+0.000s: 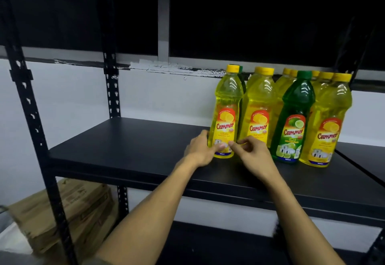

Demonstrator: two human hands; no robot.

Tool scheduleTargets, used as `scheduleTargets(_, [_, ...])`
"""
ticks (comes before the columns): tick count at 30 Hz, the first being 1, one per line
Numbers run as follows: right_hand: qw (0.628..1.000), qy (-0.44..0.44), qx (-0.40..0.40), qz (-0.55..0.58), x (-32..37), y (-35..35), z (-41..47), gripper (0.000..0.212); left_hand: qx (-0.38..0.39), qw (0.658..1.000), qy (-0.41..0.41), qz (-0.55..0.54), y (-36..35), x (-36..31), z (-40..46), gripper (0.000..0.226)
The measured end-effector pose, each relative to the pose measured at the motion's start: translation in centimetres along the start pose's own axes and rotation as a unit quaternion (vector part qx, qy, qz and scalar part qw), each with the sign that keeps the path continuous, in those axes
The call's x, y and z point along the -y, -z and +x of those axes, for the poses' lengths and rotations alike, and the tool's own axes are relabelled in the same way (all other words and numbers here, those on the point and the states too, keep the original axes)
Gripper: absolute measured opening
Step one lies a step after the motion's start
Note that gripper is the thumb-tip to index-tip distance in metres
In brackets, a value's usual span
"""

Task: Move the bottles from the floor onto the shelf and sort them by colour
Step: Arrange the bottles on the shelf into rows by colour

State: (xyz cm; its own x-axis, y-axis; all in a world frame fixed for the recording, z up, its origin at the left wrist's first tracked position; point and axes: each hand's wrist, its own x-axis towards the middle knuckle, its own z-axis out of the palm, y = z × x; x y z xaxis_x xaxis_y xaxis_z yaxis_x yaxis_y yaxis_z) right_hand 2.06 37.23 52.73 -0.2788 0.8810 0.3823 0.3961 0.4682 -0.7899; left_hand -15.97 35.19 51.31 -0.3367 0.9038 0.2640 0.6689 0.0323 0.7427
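Fingers [218, 146] of the left hand [201, 150] curled round the base of the leftmost yellow bottle [226, 114], thumb side at the bottle's left wall, fingertips wrapped over the lower label at the front. Fingers [239, 142] of the right hand [253, 156] loosely bent, thumb and forefinger tips drawn close together just right of the left fingertips, at the lower right edge of the same bottle; touching it or only beside it, cannot tell. Nothing plainly pinched between them.

Standing upright on the black shelf [129, 150], that bottle, yellow cap above the fingers. Just right of the right fingers, a second yellow bottle [258, 110], its base partly hidden behind the right hand. Further right, a green bottle [293, 123] with a green cap, standing in the front row between yellow ones. Right of it again, another yellow bottle [327, 127] at the front. Behind these, more yellow caps [288, 71] in a back row, and a sliver of a green cap [241, 69] behind the held bottle.

Left of the left fingers, bare shelf board running to the black slotted upright [112, 89]. Below and far left of both hands, brown cardboard boxes [68, 208] stacked beside the rack. Behind the bottles, a white wall [162, 95] with a dark band above.
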Motion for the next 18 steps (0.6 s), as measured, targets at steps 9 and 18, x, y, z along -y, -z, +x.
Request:
scheduleTargets(9, [0.942,-0.016,0.131,0.307,6.1,-8.5,2.6,0.053,0.013,1.0,-0.023,0.011,7.0,5.4,-3.5,0.061])
scheduleTargets(18, [0.948,0.049,0.194,0.25,11.4,-20.0,6.1,0.06,0.036,0.965,0.097,0.24,18.9,13.5,-3.7,0.058])
